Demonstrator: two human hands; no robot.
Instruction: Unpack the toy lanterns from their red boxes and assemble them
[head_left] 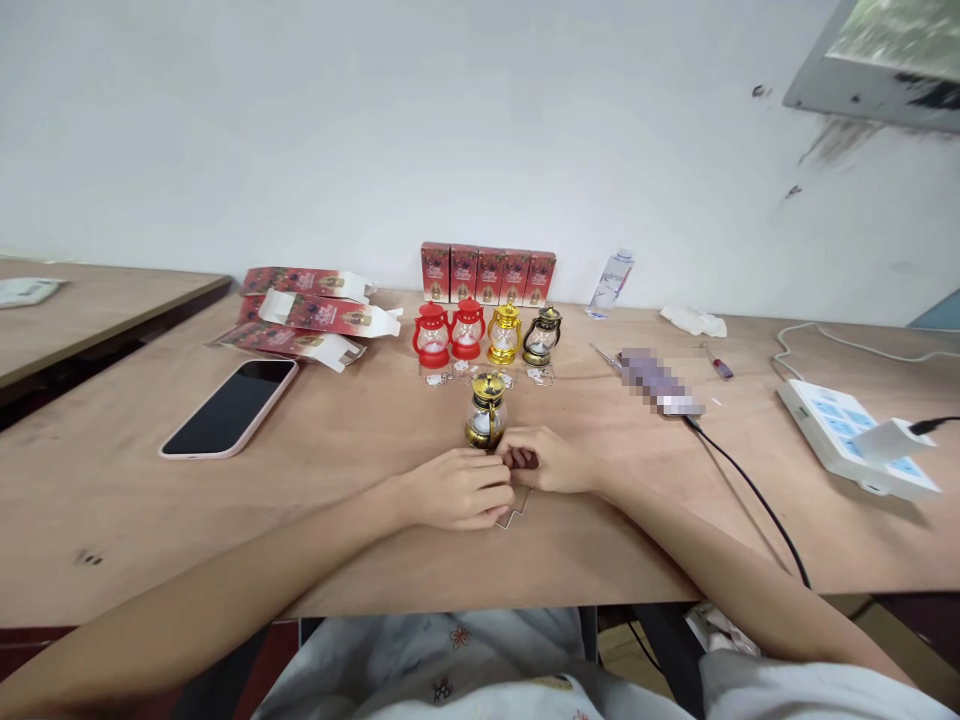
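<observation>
My L hand [459, 488] & R hand [553, 460] meet, curled, in front of bronze lantern [486, 408]; can't tell what's held, if anything.

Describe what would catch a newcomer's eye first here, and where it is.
Probably the four small lanterns, two red, one gold and one dark, lined up before five red boxes by the wall. Nearer, the left hand and right hand are close together beside a fifth lantern.
</observation>
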